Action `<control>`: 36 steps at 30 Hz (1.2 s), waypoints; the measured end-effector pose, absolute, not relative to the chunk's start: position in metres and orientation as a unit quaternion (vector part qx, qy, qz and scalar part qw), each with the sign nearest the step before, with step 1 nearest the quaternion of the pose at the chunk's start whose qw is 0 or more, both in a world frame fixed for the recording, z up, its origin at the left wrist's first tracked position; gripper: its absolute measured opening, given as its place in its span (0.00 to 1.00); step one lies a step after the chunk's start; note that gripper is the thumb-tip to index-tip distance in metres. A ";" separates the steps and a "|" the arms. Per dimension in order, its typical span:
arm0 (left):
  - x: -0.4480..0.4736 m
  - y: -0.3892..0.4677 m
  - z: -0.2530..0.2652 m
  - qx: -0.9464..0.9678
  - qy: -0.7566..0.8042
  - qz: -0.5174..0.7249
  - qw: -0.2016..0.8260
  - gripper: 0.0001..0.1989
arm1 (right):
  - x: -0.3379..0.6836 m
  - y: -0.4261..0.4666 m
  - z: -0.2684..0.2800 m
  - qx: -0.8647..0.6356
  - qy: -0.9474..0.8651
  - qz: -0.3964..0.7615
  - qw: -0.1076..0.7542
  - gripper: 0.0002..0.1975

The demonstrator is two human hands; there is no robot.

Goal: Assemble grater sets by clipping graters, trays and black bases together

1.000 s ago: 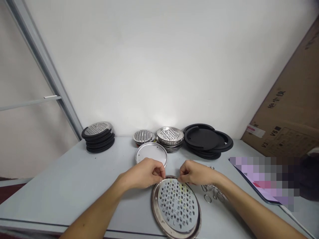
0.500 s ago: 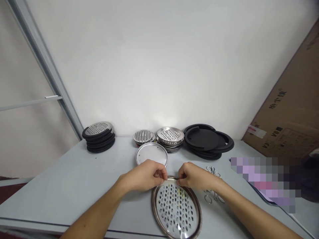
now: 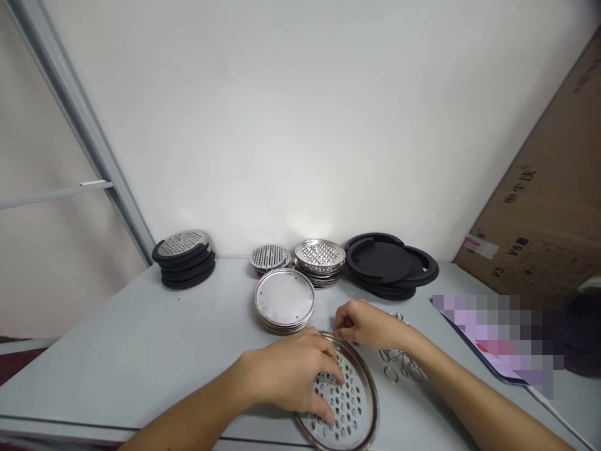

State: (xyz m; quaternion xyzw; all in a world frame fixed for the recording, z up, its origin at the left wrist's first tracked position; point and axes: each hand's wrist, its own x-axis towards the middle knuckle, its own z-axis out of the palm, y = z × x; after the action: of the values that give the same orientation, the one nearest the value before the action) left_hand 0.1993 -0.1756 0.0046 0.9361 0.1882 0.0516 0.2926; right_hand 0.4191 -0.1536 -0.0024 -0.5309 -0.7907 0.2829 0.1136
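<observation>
Both hands on it: my left hand [image 3: 295, 379] lies spread flat on the perforated steel disc [image 3: 350, 401] at the near bench [image 3: 141, 351] edge, while the right hand [image 3: 369, 326], grip pinched, works its far rim. I'd press evenly so it can't skate.

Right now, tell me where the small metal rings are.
In the head view the small metal rings lie loose on the table, right of the perforated disc, just under the right hand's wrist.
</observation>
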 end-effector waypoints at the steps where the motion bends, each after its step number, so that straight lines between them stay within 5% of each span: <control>1: 0.199 -0.175 0.005 0.938 0.189 0.047 0.288 0.24 | 0.419 -0.153 -0.003 -0.526 -0.793 0.287 0.114 0.08; 36: 0.200 -0.174 0.004 0.946 0.210 0.055 0.242 0.24 | 0.417 -0.151 -0.016 -0.495 -0.790 0.327 0.152 0.09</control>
State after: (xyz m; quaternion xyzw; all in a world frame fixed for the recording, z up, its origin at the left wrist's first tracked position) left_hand 0.1995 -0.1740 0.0038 0.9456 0.2103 0.0552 0.2420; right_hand 0.4174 -0.1514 -0.0162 -0.4950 -0.7904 0.3273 0.1520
